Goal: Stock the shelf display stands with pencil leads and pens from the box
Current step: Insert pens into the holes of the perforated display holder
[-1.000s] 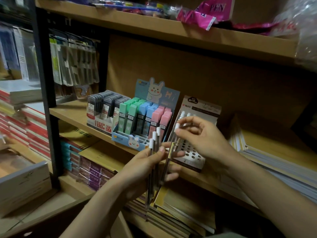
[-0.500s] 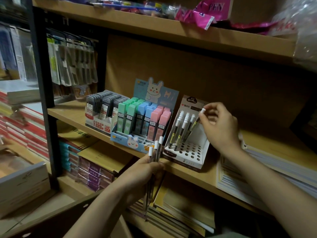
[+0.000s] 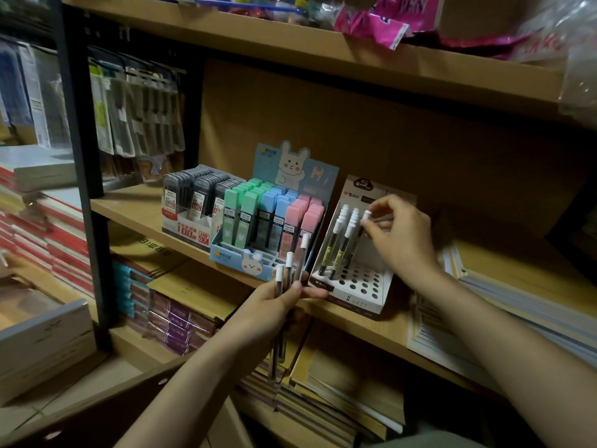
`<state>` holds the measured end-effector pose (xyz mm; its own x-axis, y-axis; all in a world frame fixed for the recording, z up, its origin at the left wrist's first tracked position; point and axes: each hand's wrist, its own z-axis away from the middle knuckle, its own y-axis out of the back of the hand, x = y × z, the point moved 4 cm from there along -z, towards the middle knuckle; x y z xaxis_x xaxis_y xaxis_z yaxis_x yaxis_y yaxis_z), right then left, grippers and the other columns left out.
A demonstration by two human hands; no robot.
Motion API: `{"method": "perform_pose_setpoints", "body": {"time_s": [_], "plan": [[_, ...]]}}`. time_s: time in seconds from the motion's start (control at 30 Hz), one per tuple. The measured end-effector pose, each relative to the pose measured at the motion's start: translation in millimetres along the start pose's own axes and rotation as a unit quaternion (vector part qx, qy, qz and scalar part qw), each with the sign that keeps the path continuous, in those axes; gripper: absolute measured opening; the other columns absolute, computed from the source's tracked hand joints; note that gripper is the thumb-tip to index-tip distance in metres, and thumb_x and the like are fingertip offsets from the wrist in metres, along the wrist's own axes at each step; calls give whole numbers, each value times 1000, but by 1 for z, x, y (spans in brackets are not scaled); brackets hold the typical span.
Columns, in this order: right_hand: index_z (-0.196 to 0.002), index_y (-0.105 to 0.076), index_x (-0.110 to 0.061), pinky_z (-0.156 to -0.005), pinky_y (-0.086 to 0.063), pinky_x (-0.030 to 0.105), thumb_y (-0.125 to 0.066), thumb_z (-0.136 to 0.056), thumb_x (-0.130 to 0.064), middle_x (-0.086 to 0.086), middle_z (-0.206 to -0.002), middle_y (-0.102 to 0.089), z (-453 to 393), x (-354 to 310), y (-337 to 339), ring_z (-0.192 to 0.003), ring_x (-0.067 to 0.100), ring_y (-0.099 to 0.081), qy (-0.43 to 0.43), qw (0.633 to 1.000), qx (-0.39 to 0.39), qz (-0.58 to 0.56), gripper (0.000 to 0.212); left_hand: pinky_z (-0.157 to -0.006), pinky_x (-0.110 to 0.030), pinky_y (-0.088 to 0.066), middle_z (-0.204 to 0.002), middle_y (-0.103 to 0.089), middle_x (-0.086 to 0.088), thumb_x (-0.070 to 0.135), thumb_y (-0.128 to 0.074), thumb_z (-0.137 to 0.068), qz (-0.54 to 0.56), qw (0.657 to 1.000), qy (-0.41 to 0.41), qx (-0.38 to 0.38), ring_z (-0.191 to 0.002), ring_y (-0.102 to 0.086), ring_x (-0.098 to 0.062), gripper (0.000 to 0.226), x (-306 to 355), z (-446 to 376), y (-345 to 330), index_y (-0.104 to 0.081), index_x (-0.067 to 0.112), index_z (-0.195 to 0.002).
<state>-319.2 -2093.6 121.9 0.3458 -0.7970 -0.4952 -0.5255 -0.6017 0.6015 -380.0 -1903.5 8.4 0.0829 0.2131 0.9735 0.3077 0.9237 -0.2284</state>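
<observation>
A white pen stand (image 3: 358, 286) with a grid of holes sits on the middle shelf; several white-capped pens (image 3: 342, 240) stand in its left holes. My right hand (image 3: 399, 234) pinches the white cap of one pen (image 3: 365, 216) that leans in the stand's third column. Below and left, my left hand (image 3: 274, 305) grips a bundle of three white-capped pens (image 3: 289, 266) upright in front of the shelf edge. A bunny-printed stand (image 3: 255, 260) holds green, blue and pink pencil lead cases (image 3: 274, 215). Beside it stands a display of dark lead cases (image 3: 197, 195).
The wooden shelf (image 3: 129, 205) carries paper stacks (image 3: 517, 292) at the right. Notebooks and packets fill the lower shelf (image 3: 181, 312). A black upright post (image 3: 84, 189) stands at the left, with hanging packets (image 3: 135, 108) behind it. An upper shelf (image 3: 323, 50) overhangs the stands.
My right hand took one pen from the bundle in my left hand, carried it up right to the white stand and now lowers it among the other pens. My left hand sank slightly.
</observation>
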Motion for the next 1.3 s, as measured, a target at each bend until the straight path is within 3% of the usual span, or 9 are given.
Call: {"method": "perform_pose_setpoints", "body": {"time_s": [0.07,0.17,0.27,0.4,0.5,0.73,0.93,1.1,1.3], "plan": [[-101,-61,-20,-69,-52,15,-71,-88,-15,-2,-99,-63,2,-1,0,-82,7,-63,6,1000,5,2,17,-70,-26,-39,-114,-69,-11,22,-44,-102,20,1000,0,8,-75,-48,-13,38,0,0,1,-79,30,-91],[-94,-59,-22,-67,-54,17,-70,-88,-11,-6,-87,-61,4,-2,-1,-76,6,-62,8,1000,-8,25,17,-69,-24,-40,-100,-70,-7,20,-46,-101,18,1000,-3,0,-76,-51,-12,32,1,1,1,-77,22,-97],[-103,-62,-16,-71,-55,19,-68,-89,-11,0,-101,-62,6,-5,-3,-79,8,-63,-13,999,-29,36,16,-63,-20,-43,-88,-65,-2,22,-46,-100,4,1000,-19,-23,-70,-54,-8,29,3,3,-2,-73,18,-107],[-113,-61,-19,-62,-48,6,-67,-90,-20,-8,-102,-56,22,-24,12,-77,1,-60,34,999,23,-7,25,-63,-17,-48,-117,-70,-4,21,-50,-96,25,995,-50,-79,-70,-56,-5,27,7,6,-6,-63,15,-120],[-108,-63,-29,-58,-44,2,-70,-88,-27,-16,-89,-63,43,-43,4,-80,-7,-62,33,994,-50,-96,22,-67,-18,-45,-119,-69,-4,22,-53,-95,30,993,-59,-102,-71,-55,-4,31,9,8,-9,-61,16,-125],[-111,-66,-19,-61,-57,23,-73,-86,-14,0,-74,-71,56,-50,-15,-70,9,-70,-38,959,-143,-242,26,-66,-16,-47,-78,-64,6,23,-50,-98,16,990,-47,-129,-71,-56,-6,33,10,11,-14,-63,4,-123],[-109,-69,-23,-74,-59,26,-67,-88,-3,8,-97,-73,53,-45,-7,-86,20,-74,-67,920,-179,-343,29,-65,-17,-45,-74,-55,1,25,-50,-98,33,991,-47,-122,-69,-53,-8,30,11,10,-10,-70,7,-110],[-108,-67,-26,-70,-59,22,-70,-83,2,7,-95,-71,41,-45,13,-78,15,-73,-41,946,-149,-285,38,-75,-24,-55,-110,-71,-8,24,-50,-95,101,991,-31,-87,-98,-69,-22,31,7,5,-11,-62,17,-123],[-103,-57,-30,-70,-56,20,-75,-82,-11,-16,-95,-60,6,-25,45,-81,4,-67,11,995,-22,-93,34,-45,-20,-35,-62,-50,5,30,-43,-100,13,1000,-6,17,-47,-42,-6,21,-2,1,8,-52,13,-109]]}}
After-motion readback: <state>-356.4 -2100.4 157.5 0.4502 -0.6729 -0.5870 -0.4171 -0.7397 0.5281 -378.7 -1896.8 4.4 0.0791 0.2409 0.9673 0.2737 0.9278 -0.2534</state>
